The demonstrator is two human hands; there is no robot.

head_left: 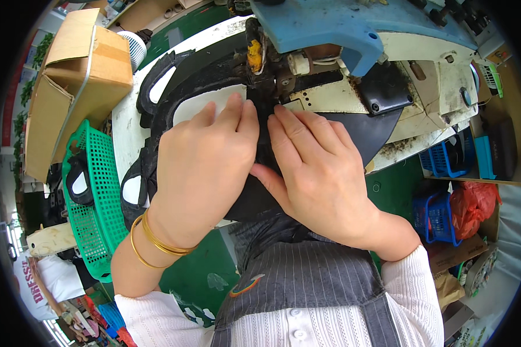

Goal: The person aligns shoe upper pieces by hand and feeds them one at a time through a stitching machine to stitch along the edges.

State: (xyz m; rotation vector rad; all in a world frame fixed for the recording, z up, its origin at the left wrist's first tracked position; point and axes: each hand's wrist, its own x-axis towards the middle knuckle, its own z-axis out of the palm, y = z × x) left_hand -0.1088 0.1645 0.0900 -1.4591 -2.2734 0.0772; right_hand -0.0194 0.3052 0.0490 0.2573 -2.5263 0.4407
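My left hand (205, 153) lies with its fingers stretched over a pale patch (200, 106) on a black soft piece, just left of a sewing machine's needle area. Its thumb is hidden. My right hand (321, 165) rests flat on the black material beside the machine's metal bed plate (330, 95), thumb spread toward the left hand. Above both hands reaches the blue head of the sewing machine (324, 26). The needle tip and the stitching point cannot be made out. More black pieces with white oval patches (162, 85) lie left of the work.
A green plastic basket (101, 185) holding a black piece stands left of the table, below a cardboard box (90, 75). The white table (124, 124) edge shows at left. Blue baskets (437, 217) and a red plastic bag (474, 208) sit at right.
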